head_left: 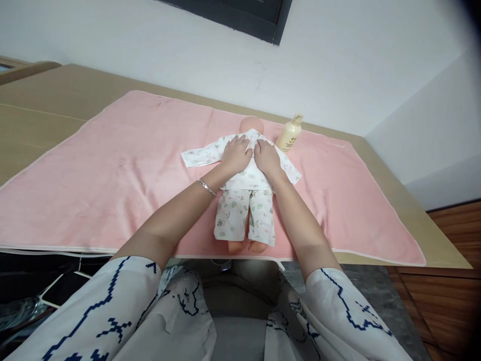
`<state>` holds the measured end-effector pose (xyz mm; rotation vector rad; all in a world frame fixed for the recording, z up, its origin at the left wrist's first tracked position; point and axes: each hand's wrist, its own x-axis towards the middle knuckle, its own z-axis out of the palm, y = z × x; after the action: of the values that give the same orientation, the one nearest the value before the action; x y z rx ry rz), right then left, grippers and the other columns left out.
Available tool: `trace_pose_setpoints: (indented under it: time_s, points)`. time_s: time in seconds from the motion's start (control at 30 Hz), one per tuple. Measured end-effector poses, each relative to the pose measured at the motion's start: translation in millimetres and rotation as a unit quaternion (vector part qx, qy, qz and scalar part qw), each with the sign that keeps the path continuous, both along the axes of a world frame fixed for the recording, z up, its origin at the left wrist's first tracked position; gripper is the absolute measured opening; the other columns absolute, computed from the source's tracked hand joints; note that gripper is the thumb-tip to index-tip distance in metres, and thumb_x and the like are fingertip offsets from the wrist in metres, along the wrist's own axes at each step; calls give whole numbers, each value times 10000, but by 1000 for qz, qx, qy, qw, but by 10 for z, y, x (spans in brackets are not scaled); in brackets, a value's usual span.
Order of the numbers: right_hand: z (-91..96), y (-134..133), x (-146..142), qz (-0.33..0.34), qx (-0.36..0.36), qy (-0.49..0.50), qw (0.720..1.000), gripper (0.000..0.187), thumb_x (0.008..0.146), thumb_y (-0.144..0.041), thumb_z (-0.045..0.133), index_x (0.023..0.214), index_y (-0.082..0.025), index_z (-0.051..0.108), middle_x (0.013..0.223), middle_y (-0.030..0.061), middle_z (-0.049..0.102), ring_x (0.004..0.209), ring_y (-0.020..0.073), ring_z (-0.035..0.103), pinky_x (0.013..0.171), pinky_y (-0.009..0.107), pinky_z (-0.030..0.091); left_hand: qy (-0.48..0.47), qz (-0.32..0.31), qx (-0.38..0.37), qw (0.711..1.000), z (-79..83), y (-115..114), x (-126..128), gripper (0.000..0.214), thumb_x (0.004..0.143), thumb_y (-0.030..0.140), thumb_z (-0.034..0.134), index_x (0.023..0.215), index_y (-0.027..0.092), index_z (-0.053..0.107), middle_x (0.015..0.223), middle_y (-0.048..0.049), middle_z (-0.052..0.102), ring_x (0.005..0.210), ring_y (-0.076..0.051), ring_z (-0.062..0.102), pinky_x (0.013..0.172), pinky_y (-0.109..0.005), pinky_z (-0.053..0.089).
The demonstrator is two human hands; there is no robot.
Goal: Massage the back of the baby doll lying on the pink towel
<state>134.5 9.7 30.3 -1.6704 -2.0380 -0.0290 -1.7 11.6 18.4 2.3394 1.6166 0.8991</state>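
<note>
A baby doll [251,124] lies on a pink blanket [112,165], its head toward the wall and its feet toward me. It wears a white printed shirt [246,179] with both sleeves spread out and matching trousers [232,213]. My left hand [236,154] rests flat on the left of the shirt's upper part, fingers stretched out. On the right of it lies my right hand [267,156], also flat, the thumbs close together. Neither hand grips anything. Just beyond the right sleeve stands a pale yellow pump bottle [290,134], leaning slightly in view.
The blanket covers much of a light wooden table [45,100], which meets a white wall [150,45] at the back. A dark frame [259,22] hangs above. At lower left a dark-screened device [65,288] sits below the table edge. Wooden drawers [447,296] stand at right.
</note>
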Motion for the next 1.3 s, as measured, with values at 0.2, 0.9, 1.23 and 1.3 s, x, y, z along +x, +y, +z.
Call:
trace_pose_setpoints:
  time_s: [0.2, 0.9, 1.23, 1.3]
  points:
    - [10, -16, -24, -12, 3, -11, 1000, 393, 991, -277, 250, 1110, -137, 598, 1160, 173, 685, 1125, 310, 610, 1027, 479, 417, -11, 0, -30, 1000, -9, 63, -28, 524, 933, 285, 388, 1437, 172, 474, 1571, -66, 415, 1494, -270, 301, 1250, -450, 220]
    - [199, -29, 154, 41, -46, 122, 991, 602, 873, -329, 454, 1447, -158, 400, 1535, 149, 421, 1437, 326, 369, 1158, 579, 320, -35, 46, 56, 997, -117, 4, -4, 403, 930, 285, 424, 1264, 118, 575, 1439, -154, 551, 1394, -333, 439, 1190, -514, 324]
    - [22, -5, 22, 62, 24, 92, 994, 550, 948, -351, 376, 1463, -163, 406, 1599, 133, 323, 1522, 288, 205, 1221, 572, 187, -78, 43, 97, 991, -165, -3, -17, 313, 899, 220, 463, 1131, 106, 641, 1322, -161, 640, 1307, -288, 541, 1166, -439, 386]
    - [-43, 7, -14, 81, -4, 72, 994, 504, 965, -352, 356, 1404, -146, 492, 1554, 154, 401, 1491, 293, 286, 1210, 572, 215, -90, 40, 94, 991, -190, -6, -22, 333, 903, 223, 456, 1164, 107, 627, 1349, -163, 625, 1319, -285, 533, 1173, -447, 380]
